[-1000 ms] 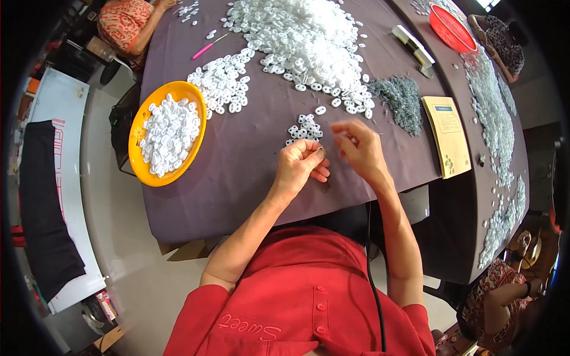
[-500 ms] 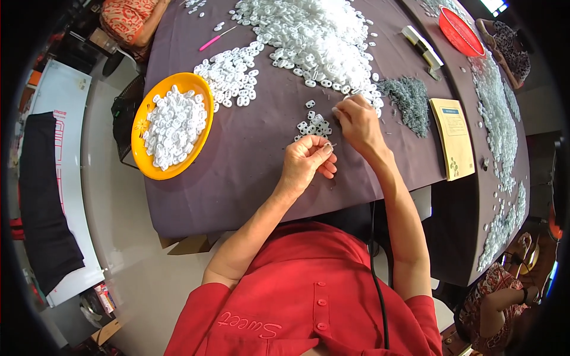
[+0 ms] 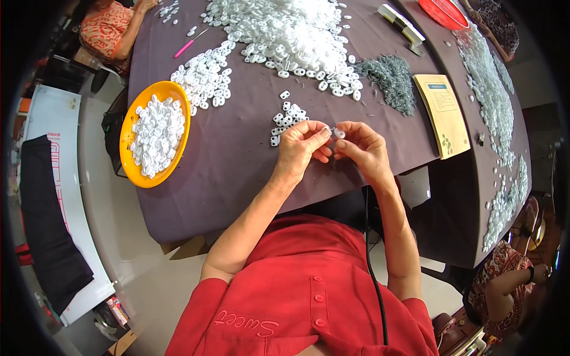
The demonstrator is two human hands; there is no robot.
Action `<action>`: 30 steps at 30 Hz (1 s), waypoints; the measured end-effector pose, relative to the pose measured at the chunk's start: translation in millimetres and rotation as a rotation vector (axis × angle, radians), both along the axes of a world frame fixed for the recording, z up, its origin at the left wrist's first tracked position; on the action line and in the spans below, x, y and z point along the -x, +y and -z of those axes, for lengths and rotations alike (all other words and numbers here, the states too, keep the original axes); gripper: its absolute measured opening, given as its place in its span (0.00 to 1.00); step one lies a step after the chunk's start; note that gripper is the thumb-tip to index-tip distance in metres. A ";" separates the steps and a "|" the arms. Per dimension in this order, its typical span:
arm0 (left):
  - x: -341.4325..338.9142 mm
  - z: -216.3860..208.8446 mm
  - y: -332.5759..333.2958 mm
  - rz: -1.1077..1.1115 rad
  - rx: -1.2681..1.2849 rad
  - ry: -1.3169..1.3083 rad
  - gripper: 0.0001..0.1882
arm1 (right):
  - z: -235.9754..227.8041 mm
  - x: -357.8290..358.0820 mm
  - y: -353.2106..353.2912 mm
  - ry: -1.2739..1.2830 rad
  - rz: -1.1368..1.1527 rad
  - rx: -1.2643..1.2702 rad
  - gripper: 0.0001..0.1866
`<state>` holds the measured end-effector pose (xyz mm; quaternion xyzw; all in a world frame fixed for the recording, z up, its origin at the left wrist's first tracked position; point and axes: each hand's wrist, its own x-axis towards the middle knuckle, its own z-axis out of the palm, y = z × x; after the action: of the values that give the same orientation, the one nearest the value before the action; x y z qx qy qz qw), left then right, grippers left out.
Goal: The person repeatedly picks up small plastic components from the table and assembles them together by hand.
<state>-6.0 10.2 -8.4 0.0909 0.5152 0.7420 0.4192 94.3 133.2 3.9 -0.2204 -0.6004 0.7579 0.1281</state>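
Note:
My left hand [image 3: 301, 147] and my right hand [image 3: 367, 149] meet just above the table's near side, fingertips almost touching. Between the thumb and fingers of my right hand is a small white oval piece [image 3: 339, 134]. My left hand pinches something small and pale, too tiny to name. Beside my left hand lies a small cluster of white pieces with dark holes [image 3: 288, 115]. Beyond the hands spreads a large heap of white two-holed oval pieces [image 3: 291, 35]. To its right is a pile of thin grey bits [image 3: 392, 80].
A yellow oval bowl [image 3: 183, 124] of white pieces stands left, beside a smaller pile [image 3: 205, 77]. Behind lies a pink-handled pick [image 3: 187, 46]. To the right are a tan booklet [image 3: 442, 115], a red basket [image 3: 442, 13] and another table of pieces [image 3: 487, 95]. Other people sit nearby.
My right hand has come back from the edge of the big heap to my left hand, now with a white oval piece in its fingers. The whole view has shifted slightly.

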 end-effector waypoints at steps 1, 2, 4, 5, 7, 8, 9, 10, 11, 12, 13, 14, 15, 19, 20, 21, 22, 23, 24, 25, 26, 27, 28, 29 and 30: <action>-0.4 -1.0 0.5 -0.011 0.010 0.010 0.05 | 3.1 -1.6 0.2 0.041 -0.007 0.008 0.10; -0.7 -1.7 1.1 -0.007 0.013 0.011 0.05 | 5.1 -3.1 0.7 0.082 -0.013 0.014 0.10; -1.1 -2.7 1.7 0.002 0.036 0.026 0.06 | 6.6 -5.5 3.2 0.045 -0.002 0.028 0.10; -1.9 -3.0 2.4 0.007 0.038 0.027 0.06 | 7.3 -6.6 4.6 0.007 0.003 0.039 0.10; -3.5 -3.4 3.3 0.011 0.075 0.056 0.06 | 11.1 -5.3 2.9 0.042 0.036 0.026 0.10; -4.0 -3.6 3.0 0.013 0.078 0.057 0.06 | 12.5 -4.5 1.8 0.078 0.062 0.012 0.10; -4.5 -3.9 2.7 0.012 0.086 0.074 0.06 | 12.3 -4.5 1.9 0.079 0.064 0.014 0.10; -4.8 -4.0 2.5 0.010 0.094 0.092 0.06 | 11.4 -4.6 1.9 0.086 0.077 0.080 0.10; -5.6 -4.0 2.9 0.014 0.096 0.091 0.06 | 10.9 -5.4 2.1 0.093 0.092 0.146 0.10; -6.3 -3.9 3.4 0.009 0.120 0.120 0.06 | 12.1 -5.8 2.1 0.092 0.095 0.147 0.10; -7.0 -3.8 3.9 0.005 0.144 0.148 0.06 | 14.0 -5.9 1.9 0.089 0.103 0.110 0.11; -7.4 -3.1 4.2 0.007 0.145 0.148 0.06 | 15.1 -5.8 1.4 0.086 0.111 0.073 0.12; -7.9 -2.1 4.4 0.004 0.154 0.163 0.06 | 15.1 -5.8 0.7 0.086 0.112 0.074 0.12; -8.3 -2.6 4.8 0.010 0.179 0.207 0.05 | 11.8 -4.3 -2.8 0.071 0.139 -0.017 0.12; -8.4 -2.8 4.6 0.010 0.179 0.207 0.05 | 11.3 -4.2 -3.6 0.071 0.148 -0.038 0.11; -8.4 -3.0 4.5 0.014 0.187 0.211 0.05 | 11.0 -4.2 -4.0 0.071 0.148 -0.037 0.11; -8.4 -3.2 4.4 0.017 0.194 0.215 0.05 | 10.8 -4.2 -4.3 0.068 0.149 -0.052 0.11; -8.7 -3.5 4.6 0.018 0.194 0.215 0.05 | 10.8 -4.2 -4.7 0.065 0.150 -0.066 0.11; -9.3 -3.9 5.1 0.013 0.189 0.220 0.05 | 10.9 -4.1 -5.2 0.064 0.150 -0.066 0.11; -9.7 -4.1 5.4 0.007 0.183 0.224 0.05 | 11.0 -3.8 -5.9 0.059 0.156 -0.070 0.11; -9.9 -4.0 5.1 0.007 0.184 0.224 0.05 | 11.3 -3.6 -6.7 0.053 0.161 -0.074 0.11; -10.0 -3.9 4.9 0.005 0.188 0.225 0.05 | 11.1 -3.3 -7.2 0.053 0.161 -0.073 0.11; -10.1 -3.8 4.6 0.003 0.191 0.226 0.05 | 10.7 -3.0 -7.6 0.053 0.166 -0.062 0.11; -10.3 -3.2 5.0 0.005 0.191 0.224 0.05 | 10.4 -2.9 -7.6 0.052 0.174 -0.051 0.11; -10.4 -2.4 5.4 0.011 0.186 0.237 0.05 | 11.3 -2.9 -8.0 0.051 0.175 -0.051 0.11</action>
<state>4.4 15.6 -6.0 0.1413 0.6269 0.6730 0.3662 97.3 125.2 -7.4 -0.2495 -0.5944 0.7337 0.2147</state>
